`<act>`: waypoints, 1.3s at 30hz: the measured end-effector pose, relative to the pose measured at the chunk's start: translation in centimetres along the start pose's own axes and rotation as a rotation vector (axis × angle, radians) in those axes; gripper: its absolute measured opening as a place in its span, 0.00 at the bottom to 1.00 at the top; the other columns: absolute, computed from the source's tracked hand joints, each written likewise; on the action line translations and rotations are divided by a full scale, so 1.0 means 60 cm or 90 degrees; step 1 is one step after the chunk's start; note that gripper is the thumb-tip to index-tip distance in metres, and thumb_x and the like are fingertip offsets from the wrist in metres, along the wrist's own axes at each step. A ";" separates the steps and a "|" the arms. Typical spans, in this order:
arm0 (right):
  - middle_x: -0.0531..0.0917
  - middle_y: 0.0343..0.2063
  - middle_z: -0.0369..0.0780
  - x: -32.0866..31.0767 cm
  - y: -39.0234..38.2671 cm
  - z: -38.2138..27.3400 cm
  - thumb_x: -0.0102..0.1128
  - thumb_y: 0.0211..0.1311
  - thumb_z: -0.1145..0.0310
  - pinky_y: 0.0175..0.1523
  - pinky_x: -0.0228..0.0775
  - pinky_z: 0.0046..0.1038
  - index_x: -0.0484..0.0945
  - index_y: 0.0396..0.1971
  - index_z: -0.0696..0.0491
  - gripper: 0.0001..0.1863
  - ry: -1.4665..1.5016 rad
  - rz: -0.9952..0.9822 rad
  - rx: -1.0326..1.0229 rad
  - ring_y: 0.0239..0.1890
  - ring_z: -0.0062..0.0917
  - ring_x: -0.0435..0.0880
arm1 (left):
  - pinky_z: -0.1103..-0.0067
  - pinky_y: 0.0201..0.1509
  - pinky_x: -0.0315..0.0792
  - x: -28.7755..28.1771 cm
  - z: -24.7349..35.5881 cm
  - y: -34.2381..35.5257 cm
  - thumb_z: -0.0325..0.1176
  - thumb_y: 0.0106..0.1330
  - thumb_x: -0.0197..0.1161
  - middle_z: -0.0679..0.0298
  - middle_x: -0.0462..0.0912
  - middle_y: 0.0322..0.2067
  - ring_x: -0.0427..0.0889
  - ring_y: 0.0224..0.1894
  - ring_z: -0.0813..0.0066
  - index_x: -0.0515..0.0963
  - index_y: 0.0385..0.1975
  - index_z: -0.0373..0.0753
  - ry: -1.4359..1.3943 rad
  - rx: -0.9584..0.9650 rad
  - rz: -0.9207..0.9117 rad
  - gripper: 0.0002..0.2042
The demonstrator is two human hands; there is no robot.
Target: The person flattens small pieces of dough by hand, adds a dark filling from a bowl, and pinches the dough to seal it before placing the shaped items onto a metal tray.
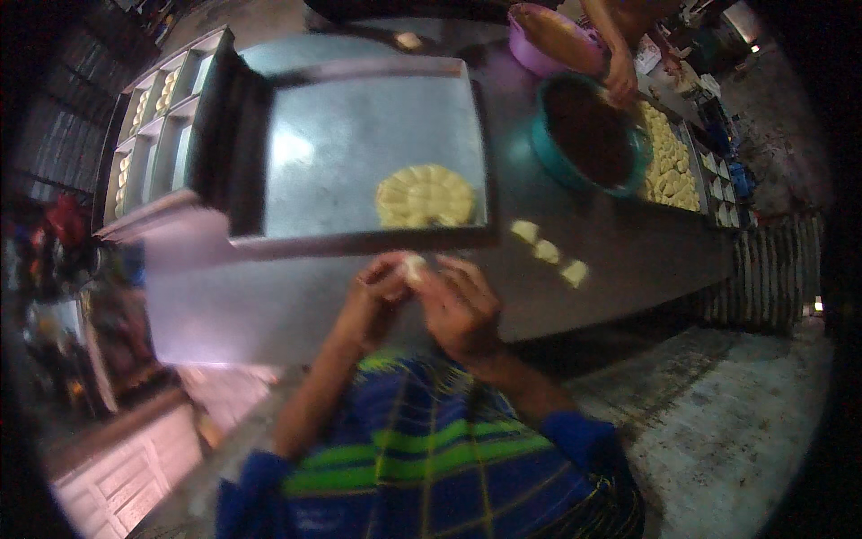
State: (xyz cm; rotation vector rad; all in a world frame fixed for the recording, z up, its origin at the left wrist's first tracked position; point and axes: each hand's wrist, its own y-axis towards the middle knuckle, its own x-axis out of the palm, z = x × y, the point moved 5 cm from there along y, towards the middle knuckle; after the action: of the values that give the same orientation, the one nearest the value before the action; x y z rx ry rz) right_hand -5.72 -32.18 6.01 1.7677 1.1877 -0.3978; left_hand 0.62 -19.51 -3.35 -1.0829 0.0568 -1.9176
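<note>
Carefully, we keep both our left hand (382,286) and right hand (460,301) pinched around the small dough piece (414,267), shaping evenly above the metal tray (359,144) of finished pieces (424,196).

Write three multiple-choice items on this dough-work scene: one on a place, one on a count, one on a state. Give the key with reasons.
1. Where does the cluster of shaped dough pieces lie?
A. on the metal tray
B. in the teal bowl
C. on the floor

2. How many loose dough pieces lie on the table right of the tray?
A. one
B. three
C. six

3. What are the left hand and right hand doing?
A. resting flat on the table
B. together pinching a small dough piece
C. lifting the tray

Key: 1 A, the cluster sits in the tray's near right corner; 2 B, three pale pieces lie in a row; 3 B, the fingertips of both hands meet around the pale lump.
</note>
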 end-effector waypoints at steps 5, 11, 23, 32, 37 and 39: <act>0.85 0.36 0.40 0.030 -0.011 0.057 0.74 0.53 0.73 0.46 0.77 0.27 0.86 0.39 0.55 0.12 0.419 0.012 0.329 0.40 0.27 0.83 | 0.76 0.57 0.72 0.009 0.032 -0.007 0.32 0.66 0.66 0.63 0.81 0.49 0.79 0.50 0.74 0.78 0.51 0.38 0.039 0.012 -0.059 0.15; 0.83 0.44 0.42 0.039 -0.024 0.068 0.75 0.52 0.73 0.48 0.76 0.27 0.85 0.40 0.56 0.14 0.398 -0.043 0.331 0.46 0.26 0.83 | 0.77 0.56 0.73 0.005 0.010 -0.007 0.34 0.67 0.66 0.62 0.81 0.48 0.79 0.50 0.74 0.78 0.51 0.35 0.120 0.122 0.034 0.16; 0.81 0.39 0.40 0.025 -0.008 0.031 0.73 0.49 0.73 0.48 0.76 0.35 0.82 0.46 0.54 0.20 -0.023 -0.164 -0.079 0.45 0.34 0.81 | 0.73 0.55 0.78 -0.006 0.015 -0.026 0.33 0.71 0.61 0.60 0.83 0.46 0.83 0.45 0.72 0.79 0.50 0.32 0.251 0.038 -0.008 0.13; 0.82 0.34 0.44 0.025 -0.006 0.059 0.71 0.55 0.70 0.38 0.78 0.31 0.86 0.34 0.58 0.09 0.210 -0.262 0.279 0.30 0.32 0.85 | 0.74 0.56 0.75 0.009 0.025 -0.040 0.30 0.66 0.67 0.56 0.83 0.47 0.82 0.48 0.71 0.82 0.41 0.32 0.368 0.085 -0.081 0.10; 0.84 0.36 0.43 0.033 -0.020 0.084 0.70 0.58 0.68 0.41 0.79 0.26 0.86 0.35 0.59 0.10 0.308 -0.354 0.272 0.36 0.27 0.86 | 0.74 0.56 0.75 -0.005 -0.004 -0.033 0.27 0.64 0.69 0.55 0.83 0.48 0.81 0.49 0.71 0.81 0.34 0.33 0.364 0.151 -0.056 0.05; 0.84 0.36 0.43 0.034 -0.021 0.089 0.70 0.59 0.68 0.42 0.78 0.26 0.86 0.35 0.59 0.10 0.334 -0.355 0.267 0.37 0.26 0.86 | 0.75 0.56 0.75 -0.003 -0.010 -0.034 0.27 0.64 0.68 0.55 0.83 0.48 0.80 0.50 0.72 0.80 0.33 0.33 0.332 0.135 -0.038 0.05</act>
State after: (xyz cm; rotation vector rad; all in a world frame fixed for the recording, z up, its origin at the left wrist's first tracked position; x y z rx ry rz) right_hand -4.62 -35.40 1.21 1.9348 2.1130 -0.5541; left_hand -1.18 -18.40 -2.96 -0.4325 0.1101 -2.1591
